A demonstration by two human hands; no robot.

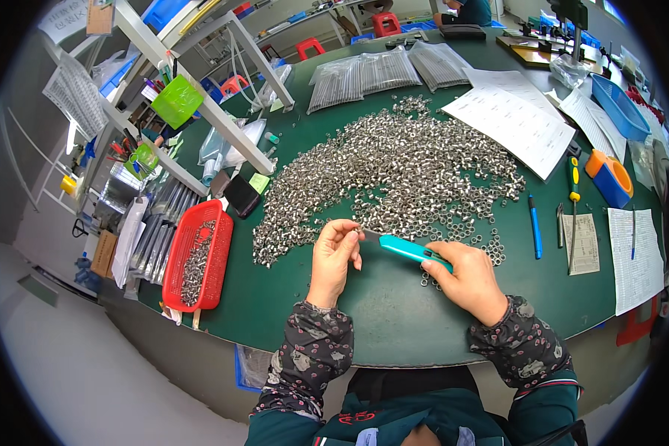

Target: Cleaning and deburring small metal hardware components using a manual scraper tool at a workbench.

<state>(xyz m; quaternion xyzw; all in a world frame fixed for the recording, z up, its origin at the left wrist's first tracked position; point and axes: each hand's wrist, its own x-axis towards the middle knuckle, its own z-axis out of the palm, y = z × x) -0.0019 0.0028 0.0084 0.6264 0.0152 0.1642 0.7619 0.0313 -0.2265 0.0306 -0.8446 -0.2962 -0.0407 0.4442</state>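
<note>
My right hand (466, 276) is closed round a teal utility knife (405, 248), its blade pointing left. The blade tip meets the fingertips of my left hand (334, 256), which pinch a small metal ring (357, 230), mostly hidden by the fingers. Just beyond both hands, a wide pile of small shiny metal rings (394, 163) spreads over the green table (394, 320). Some loose rings lie close to my right hand. To the left, a red plastic basket (172, 279) holds more small metal pieces.
Bagged metal tubes (383, 72) lie behind the pile. Paper sheets (516, 123), a blue pen (535, 227), a yellow-handled screwdriver (574, 178) and an orange-and-blue tape dispenser (609, 178) are at right. A white shelf frame (234, 134) with a green pen holder (176, 102) stands at left.
</note>
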